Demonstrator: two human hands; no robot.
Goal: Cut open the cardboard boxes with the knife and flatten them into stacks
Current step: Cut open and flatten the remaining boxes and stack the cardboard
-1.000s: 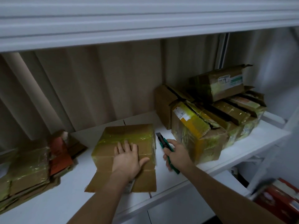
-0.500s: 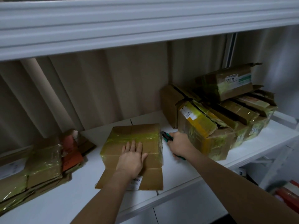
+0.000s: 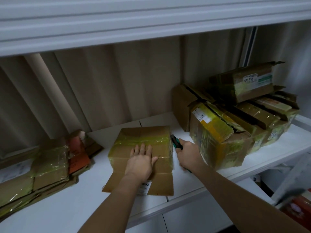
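Note:
A brown cardboard box wrapped in yellowish tape lies on the white shelf, its front flap folded out flat toward me. My left hand presses flat on the box top with straight fingers. My right hand grips a green-handled utility knife, whose tip sits at the box's right side, just at the taped top edge.
A pile of taped boxes fills the right of the shelf, right beside my right hand. A stack of flattened cardboard lies at the left. A curtain hangs behind, an upper shelf board overhead. Red items sit below at right.
My right hand moved the knife forward and up, from lying low on the shelf to the box's right side. The left hand stayed pressed on the box.

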